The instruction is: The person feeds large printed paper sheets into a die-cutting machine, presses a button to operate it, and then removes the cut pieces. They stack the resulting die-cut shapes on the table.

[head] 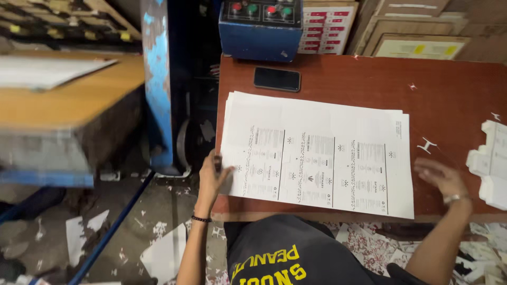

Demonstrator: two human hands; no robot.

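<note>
Fingers [222, 168] of the left hand [214, 177] are curled onto the near-left corner of the stack of printed sheets [317, 150]; the right hand [441, 177] hovers flat, fingers spread, just past the stack's near-right corner and grips nothing.

From where I stand, the stack lies between both hands on the reddish-brown table [449, 95], its long axis running left to right across the person's front, slightly skewed. Only the left hand touches the stack. Beyond the stack sits a dark phone [277, 79], and past that a blue control box [261, 29]. Right of the stack lie white die-cut pieces [488, 161]. Paper scraps [163, 253] litter the floor left of the stack.
</note>
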